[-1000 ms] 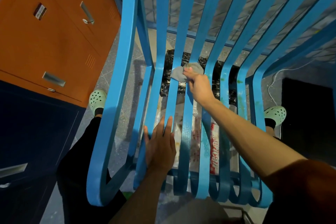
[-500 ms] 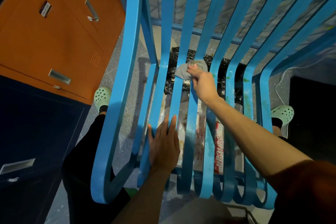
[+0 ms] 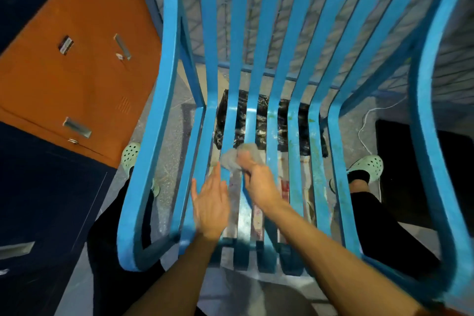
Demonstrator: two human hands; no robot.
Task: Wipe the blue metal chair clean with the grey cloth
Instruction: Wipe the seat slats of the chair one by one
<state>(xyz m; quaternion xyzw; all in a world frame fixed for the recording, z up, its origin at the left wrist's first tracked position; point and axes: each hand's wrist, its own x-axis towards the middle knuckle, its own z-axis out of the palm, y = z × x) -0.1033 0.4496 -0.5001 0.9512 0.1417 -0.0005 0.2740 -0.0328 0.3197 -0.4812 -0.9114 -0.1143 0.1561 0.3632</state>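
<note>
Since a second ago, the right hand (image 3: pixel 259 182) has dragged the soft grey cloth (image 3: pixel 241 155) towards me along a seat slat, away from the bend where seat meets back. It now sits just beside the left hand (image 3: pixel 211 202), at that hand's 1 o'clock.

I look down from above on the blue metal chair (image 3: pixel 164 110), made of long curved slats with open gaps. My right fingers are curled round the cloth, bunching it against a slat near the middle of the seat. The left hand lies flat, fingers straight and together, on the slats at the 7 o'clock side of the seat; it grips nothing. Both hands are a little blurred.

Green smears show on the slats at 3 o'clock from the cloth. A crinkled black plastic sheet (image 3: pixel 259 115) lies on the floor beneath, seen through the gaps. An orange metal cabinet (image 3: pixel 77 72) stands at 10 o'clock.

I judge the cloth light and limp, so it is best kept bunched under the fingertips or it may slip through a gap. The chair looks rigid and smooth-painted; I would steady it by a front slat or the side rail.
</note>
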